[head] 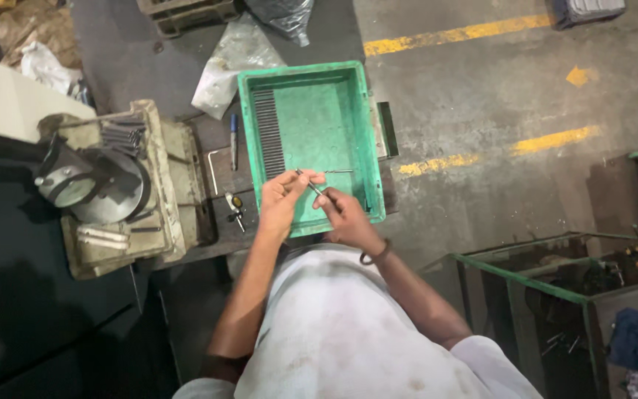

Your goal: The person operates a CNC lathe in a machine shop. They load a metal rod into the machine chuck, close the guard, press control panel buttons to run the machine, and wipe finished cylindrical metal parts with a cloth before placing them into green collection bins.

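Grimy concrete floor with yellow lines sat under a green tray (348,74); left hand (280,203) and right hand (347,218) both pinched one thin metal rod (309,182) over it.

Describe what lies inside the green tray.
Inside the green tray, a row of thin dark rods lines the left wall, and one loose rod lies mid-floor. The left hand and right hand, holding a rod, cover the near floor.
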